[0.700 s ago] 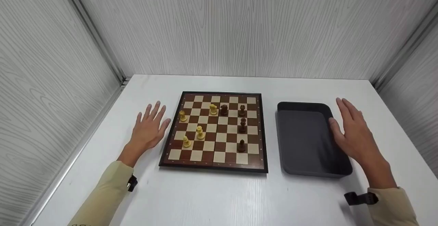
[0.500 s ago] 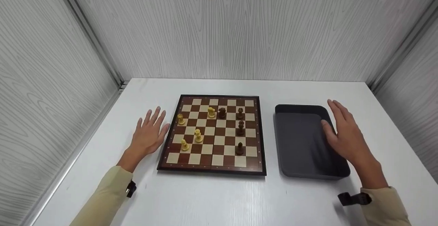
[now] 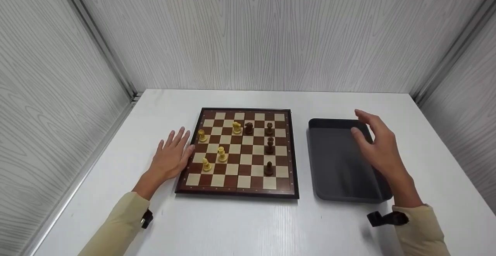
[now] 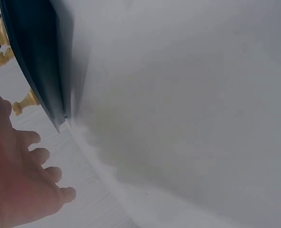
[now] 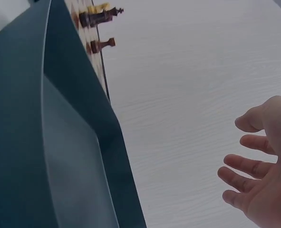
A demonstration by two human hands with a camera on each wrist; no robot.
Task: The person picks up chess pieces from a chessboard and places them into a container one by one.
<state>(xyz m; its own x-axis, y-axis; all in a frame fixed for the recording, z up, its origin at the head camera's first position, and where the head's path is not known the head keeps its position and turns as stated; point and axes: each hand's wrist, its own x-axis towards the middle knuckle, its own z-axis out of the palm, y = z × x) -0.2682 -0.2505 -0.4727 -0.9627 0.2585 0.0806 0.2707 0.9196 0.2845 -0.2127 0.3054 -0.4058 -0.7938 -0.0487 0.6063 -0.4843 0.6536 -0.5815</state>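
A brown and cream chessboard point(image 3: 244, 181) lies mid-table in the head view. Pale yellow pieces stand on its left half, including a knight point(image 3: 236, 128). Dark pieces stand mostly to the right: another knight point(image 3: 249, 128), a pawn point(image 3: 269, 169) and a tall piece point(image 3: 269, 146). My left hand point(image 3: 169, 158) is beside the board with fingers spread, its thumb at the left edge; whether it touches cannot be told. Over the right side of a dark grey tray point(image 3: 333, 163) hovers my right hand point(image 3: 379, 149), thumb and fingers apart, holding nothing. Both wrist views show empty hands.
A white table point(image 3: 248, 225) carries everything. Grained pale panels stand behind point(image 3: 248, 35) and at both sides. The tray has raised walls and sits right of the board, with a narrow strip of table between them.
My right hand has moved left over the tray, and its fingers are now bent more. My left hand has come slightly closer to the board. The head view has shifted a little.
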